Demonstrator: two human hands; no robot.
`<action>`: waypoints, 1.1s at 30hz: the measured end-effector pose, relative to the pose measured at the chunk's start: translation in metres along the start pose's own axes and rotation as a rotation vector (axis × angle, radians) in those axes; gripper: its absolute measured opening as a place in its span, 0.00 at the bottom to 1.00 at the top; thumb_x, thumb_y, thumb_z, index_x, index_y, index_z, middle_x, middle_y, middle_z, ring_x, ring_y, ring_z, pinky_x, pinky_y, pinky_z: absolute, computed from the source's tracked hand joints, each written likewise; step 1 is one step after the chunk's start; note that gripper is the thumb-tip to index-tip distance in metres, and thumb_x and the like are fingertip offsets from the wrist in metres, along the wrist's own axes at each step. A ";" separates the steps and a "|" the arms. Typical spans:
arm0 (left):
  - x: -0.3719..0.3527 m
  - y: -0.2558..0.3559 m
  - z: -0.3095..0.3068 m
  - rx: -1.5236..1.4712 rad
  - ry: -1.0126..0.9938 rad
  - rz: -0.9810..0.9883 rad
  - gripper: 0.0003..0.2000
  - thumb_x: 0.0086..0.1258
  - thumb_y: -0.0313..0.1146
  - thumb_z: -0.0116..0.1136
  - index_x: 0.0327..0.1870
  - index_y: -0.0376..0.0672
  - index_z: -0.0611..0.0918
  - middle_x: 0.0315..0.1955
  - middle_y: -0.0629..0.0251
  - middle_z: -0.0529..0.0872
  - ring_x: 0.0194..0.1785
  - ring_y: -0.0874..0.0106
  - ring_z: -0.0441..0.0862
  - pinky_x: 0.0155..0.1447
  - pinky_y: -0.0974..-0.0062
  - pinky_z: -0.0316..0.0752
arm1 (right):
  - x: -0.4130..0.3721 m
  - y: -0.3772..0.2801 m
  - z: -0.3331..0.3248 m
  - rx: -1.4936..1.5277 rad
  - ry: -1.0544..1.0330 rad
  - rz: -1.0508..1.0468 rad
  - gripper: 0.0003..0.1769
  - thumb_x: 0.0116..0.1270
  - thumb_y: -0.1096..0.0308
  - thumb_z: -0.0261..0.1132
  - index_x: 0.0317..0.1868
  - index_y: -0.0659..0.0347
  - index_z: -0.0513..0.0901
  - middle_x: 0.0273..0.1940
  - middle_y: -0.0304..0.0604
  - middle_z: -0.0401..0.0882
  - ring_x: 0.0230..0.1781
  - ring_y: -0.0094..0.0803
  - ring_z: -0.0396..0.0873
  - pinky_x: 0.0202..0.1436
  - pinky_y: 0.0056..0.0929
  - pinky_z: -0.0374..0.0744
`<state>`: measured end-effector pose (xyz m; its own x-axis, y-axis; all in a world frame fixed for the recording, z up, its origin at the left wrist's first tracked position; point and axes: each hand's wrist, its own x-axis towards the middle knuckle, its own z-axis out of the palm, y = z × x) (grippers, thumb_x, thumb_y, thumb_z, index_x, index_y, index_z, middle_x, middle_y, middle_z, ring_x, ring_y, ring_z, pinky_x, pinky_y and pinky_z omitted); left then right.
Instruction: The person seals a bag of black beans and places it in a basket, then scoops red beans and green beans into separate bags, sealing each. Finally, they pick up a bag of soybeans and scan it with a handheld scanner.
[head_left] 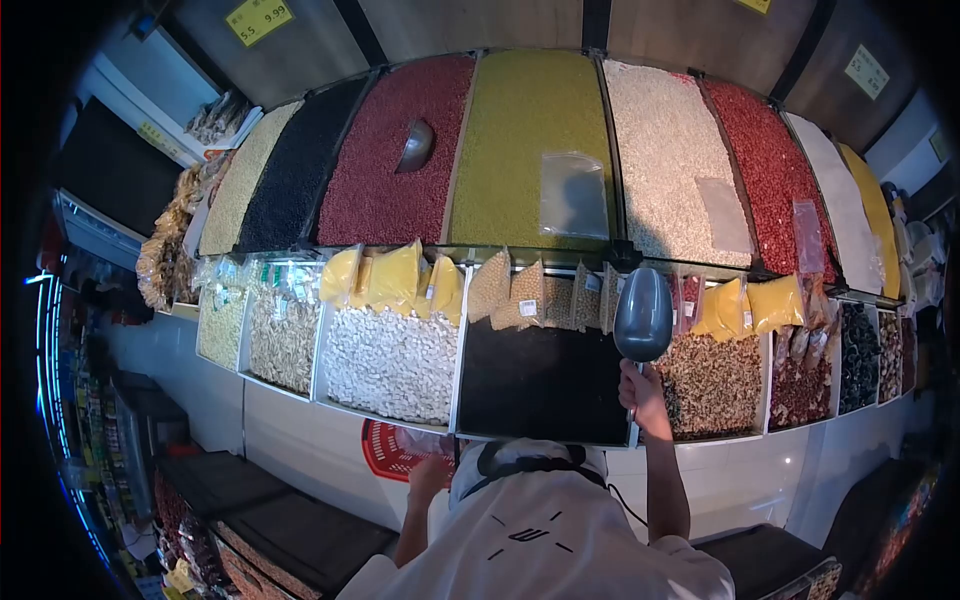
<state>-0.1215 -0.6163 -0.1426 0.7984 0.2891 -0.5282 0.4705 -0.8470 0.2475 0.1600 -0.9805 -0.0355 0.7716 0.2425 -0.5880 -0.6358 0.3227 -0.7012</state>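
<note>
Above the black-seed bin, gripping a grey rounded scoop in the closed right hand. Holding left hand by a red plastic basket, grip unclear.

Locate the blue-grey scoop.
Head view, right of centre: the scoop is in the right hand, raised over the right edge of the black bin, beside the nut bin.
</note>
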 end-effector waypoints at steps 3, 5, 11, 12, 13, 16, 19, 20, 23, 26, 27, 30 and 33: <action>0.064 0.075 -0.081 -0.446 0.190 -0.003 0.17 0.68 0.46 0.52 0.42 0.39 0.80 0.33 0.50 0.85 0.39 0.53 0.83 0.42 0.59 0.76 | 0.005 0.002 0.003 -0.013 0.033 -0.029 0.15 0.69 0.65 0.59 0.24 0.52 0.67 0.13 0.26 0.54 0.07 0.14 0.51 0.09 0.17 0.49; 0.115 0.123 -0.117 -0.592 0.308 0.256 0.13 0.70 0.40 0.53 0.40 0.38 0.80 0.26 0.54 0.83 0.31 0.60 0.82 0.37 0.68 0.75 | 0.000 -0.005 0.012 0.009 0.068 -0.044 0.14 0.69 0.66 0.58 0.24 0.53 0.67 0.13 0.26 0.54 0.08 0.14 0.52 0.09 0.17 0.49; 0.299 0.275 -0.219 -0.649 0.369 0.560 0.11 0.65 0.36 0.55 0.37 0.37 0.81 0.29 0.54 0.85 0.34 0.58 0.83 0.40 0.67 0.75 | -0.015 -0.003 -0.006 0.067 0.113 -0.122 0.13 0.68 0.65 0.59 0.25 0.54 0.68 0.13 0.25 0.55 0.08 0.13 0.53 0.11 0.17 0.50; 0.329 0.286 -0.222 -0.637 0.371 0.508 0.12 0.65 0.38 0.56 0.37 0.38 0.82 0.30 0.54 0.85 0.36 0.57 0.83 0.42 0.66 0.75 | -0.020 -0.003 -0.007 0.096 0.125 -0.108 0.15 0.68 0.64 0.61 0.24 0.54 0.68 0.13 0.25 0.55 0.09 0.13 0.53 0.11 0.17 0.51; 0.351 0.296 -0.227 -0.622 0.374 0.456 0.13 0.65 0.40 0.56 0.38 0.38 0.82 0.31 0.53 0.85 0.37 0.56 0.83 0.44 0.64 0.76 | -0.023 -0.003 -0.007 0.096 0.134 -0.108 0.15 0.68 0.64 0.61 0.24 0.54 0.68 0.13 0.25 0.55 0.09 0.13 0.53 0.11 0.17 0.51; 0.386 0.320 -0.234 -0.573 0.334 0.257 0.16 0.62 0.45 0.58 0.37 0.39 0.84 0.33 0.50 0.85 0.40 0.54 0.83 0.47 0.62 0.75 | -0.028 -0.004 -0.007 0.114 0.234 -0.067 0.16 0.67 0.62 0.63 0.26 0.55 0.67 0.13 0.25 0.56 0.09 0.14 0.54 0.11 0.18 0.51; 0.370 0.340 -0.250 -0.389 0.318 0.214 0.19 0.60 0.50 0.60 0.34 0.39 0.86 0.35 0.47 0.85 0.43 0.53 0.83 0.49 0.62 0.75 | -0.030 -0.005 -0.006 0.108 0.230 -0.056 0.15 0.67 0.62 0.63 0.26 0.55 0.67 0.13 0.25 0.56 0.09 0.14 0.54 0.11 0.18 0.52; 0.373 0.343 -0.250 -0.390 0.305 0.205 0.20 0.58 0.50 0.60 0.30 0.38 0.86 0.32 0.48 0.85 0.42 0.54 0.83 0.47 0.62 0.75 | -0.029 -0.007 -0.004 0.114 0.223 -0.057 0.15 0.67 0.62 0.62 0.26 0.55 0.67 0.13 0.26 0.57 0.09 0.14 0.55 0.12 0.18 0.52; 0.379 0.347 -0.247 -0.360 0.205 0.171 0.19 0.58 0.49 0.60 0.29 0.37 0.86 0.31 0.48 0.85 0.41 0.55 0.84 0.47 0.62 0.75 | -0.025 -0.014 0.005 0.126 0.185 -0.066 0.15 0.67 0.63 0.62 0.26 0.55 0.67 0.14 0.26 0.57 0.09 0.14 0.55 0.12 0.18 0.52; 0.387 0.346 -0.234 -0.459 0.263 0.218 0.19 0.57 0.47 0.61 0.26 0.36 0.85 0.29 0.50 0.85 0.39 0.55 0.84 0.46 0.62 0.75 | -0.022 -0.024 0.017 0.067 0.156 -0.083 0.16 0.69 0.64 0.61 0.24 0.54 0.66 0.14 0.24 0.56 0.09 0.12 0.54 0.12 0.17 0.51; 0.389 0.343 -0.231 -0.461 0.250 0.207 0.19 0.57 0.47 0.61 0.26 0.36 0.85 0.29 0.50 0.85 0.39 0.55 0.84 0.46 0.62 0.75 | -0.020 -0.025 0.021 0.042 0.143 -0.097 0.16 0.69 0.64 0.60 0.24 0.53 0.66 0.13 0.24 0.56 0.09 0.12 0.53 0.12 0.17 0.50; 0.378 0.342 -0.234 -0.533 0.216 0.271 0.20 0.58 0.48 0.61 0.32 0.36 0.84 0.29 0.50 0.85 0.40 0.56 0.84 0.44 0.62 0.75 | -0.013 -0.029 0.031 -0.046 0.101 -0.112 0.15 0.70 0.66 0.58 0.25 0.53 0.66 0.14 0.24 0.56 0.10 0.10 0.53 0.13 0.16 0.50; 0.349 0.337 -0.236 -0.449 0.495 0.321 0.25 0.62 0.47 0.61 0.53 0.37 0.73 0.37 0.54 0.80 0.42 0.59 0.82 0.41 0.66 0.75 | -0.007 -0.033 0.051 -0.089 0.061 -0.112 0.12 0.71 0.67 0.57 0.27 0.54 0.66 0.15 0.25 0.57 0.11 0.11 0.53 0.13 0.16 0.51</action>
<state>0.4038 -0.6953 -0.0516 0.9486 0.3153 0.0276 0.2092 -0.6902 0.6927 0.1766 -0.9466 0.0125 0.8368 0.1527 -0.5258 -0.5473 0.2613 -0.7951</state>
